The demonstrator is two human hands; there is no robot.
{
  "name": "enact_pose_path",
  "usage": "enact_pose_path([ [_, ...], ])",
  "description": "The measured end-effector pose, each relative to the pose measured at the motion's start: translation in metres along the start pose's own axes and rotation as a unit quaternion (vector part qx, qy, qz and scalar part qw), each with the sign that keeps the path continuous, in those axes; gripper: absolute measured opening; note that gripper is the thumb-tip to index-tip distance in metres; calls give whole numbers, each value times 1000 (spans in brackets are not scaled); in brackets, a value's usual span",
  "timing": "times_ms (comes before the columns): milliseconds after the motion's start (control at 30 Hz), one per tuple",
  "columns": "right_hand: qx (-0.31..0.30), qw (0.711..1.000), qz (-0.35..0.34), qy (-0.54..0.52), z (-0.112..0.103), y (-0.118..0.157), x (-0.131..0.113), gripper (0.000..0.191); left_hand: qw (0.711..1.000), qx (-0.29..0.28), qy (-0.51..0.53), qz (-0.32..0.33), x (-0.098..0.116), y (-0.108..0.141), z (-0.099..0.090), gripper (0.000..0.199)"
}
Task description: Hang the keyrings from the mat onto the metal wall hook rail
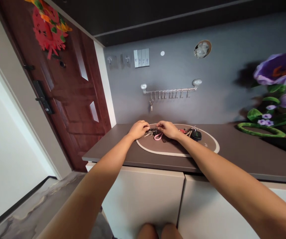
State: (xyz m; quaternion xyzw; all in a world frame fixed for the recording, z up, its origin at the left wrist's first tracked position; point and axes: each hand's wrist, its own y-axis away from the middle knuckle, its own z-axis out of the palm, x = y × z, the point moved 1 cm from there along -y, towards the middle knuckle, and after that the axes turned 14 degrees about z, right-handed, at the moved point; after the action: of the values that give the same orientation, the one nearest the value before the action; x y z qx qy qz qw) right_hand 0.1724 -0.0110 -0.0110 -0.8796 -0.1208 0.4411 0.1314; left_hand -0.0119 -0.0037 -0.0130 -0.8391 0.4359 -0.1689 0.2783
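My left hand [139,129] is over the left part of an oval brown mat [172,150] with a pale rim. Its fingers are curled in a pinch at a bunch of metal keys [149,133]. To its right, my right hand [168,129] also has its fingertips pinched together, level with the left ones; what is between them is too small to make out. A pink strap loop [158,137] shows just below the right fingers. Right of that hand, a black rounded fob [196,134] and some small red items [182,131] lie on the mat.
A clear hook rail [171,90] is fixed to the grey wall, with a small key [151,106] hanging at its left. Purple artificial flowers [279,71] stand at the right of the countertop [237,156]. A dark shelf [172,16] overhangs; a red-brown door [70,106] is left.
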Motion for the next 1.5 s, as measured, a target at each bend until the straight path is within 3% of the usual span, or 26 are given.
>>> enact_pose_path([
  [233, -14, 1000, -1, -6, 4, -6, 1, 17, 997, -72, -6, 39, 4, 1, 3, 21],
  [367, -4, 999, -6, 47, 5, -8, 1, 16, 994, -100, 0, 48, 2, 1, 3, 21],
  [733, -33, 983, -5, 183, 4, -2, -6, 15, 990, -125, -4, 67, 2, 1, -1, 24],
  [933, -29, 978, -10, 206, 5, -2, -8, 14, 996, -80, -19, 30, 1, -1, 0, 27],
  [1300, 0, 986, -54, 157, 8, -5, -6, 12, 1000, 12, 10, -17, 2, -4, -2, 25],
  [1500, 16, 992, -68, 105, 11, -4, -10, 14, 990, 69, 103, -74, 3, -5, -4, 24],
])
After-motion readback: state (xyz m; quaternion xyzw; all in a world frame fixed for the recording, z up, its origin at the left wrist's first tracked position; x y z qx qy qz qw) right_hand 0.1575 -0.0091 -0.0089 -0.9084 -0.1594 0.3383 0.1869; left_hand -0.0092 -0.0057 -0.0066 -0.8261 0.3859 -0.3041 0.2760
